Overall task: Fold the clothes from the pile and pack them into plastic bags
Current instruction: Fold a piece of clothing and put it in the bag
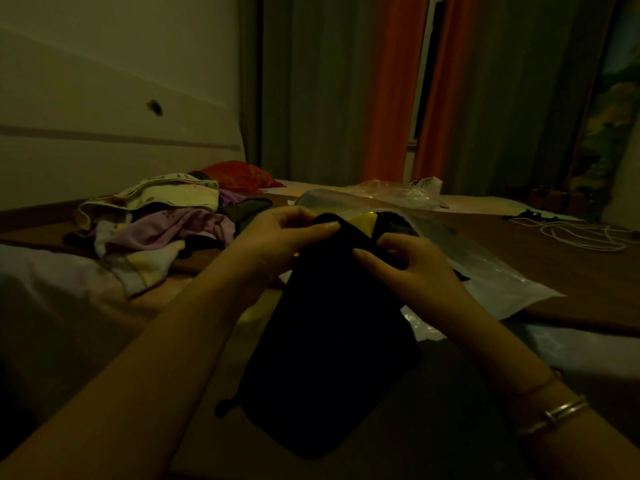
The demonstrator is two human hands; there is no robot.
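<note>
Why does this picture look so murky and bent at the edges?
Head view: the room is dim with a yellowish cast, so the black garment in both hands loses its folds; the clear plastic bag catches faint glare; the wide lens bows the curtains; edges look soft.

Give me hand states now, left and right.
Left hand: pinching the top edge of the black garment.
Right hand: pinching the same garment's top edge.

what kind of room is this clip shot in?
Probably a bedroom at home, dimly lit. A pale padded headboard stands behind the loose pile of light-coloured clothes, long orange and grey curtains hang at the window, and a clear plastic bag lies on the brown bed surface.
</note>
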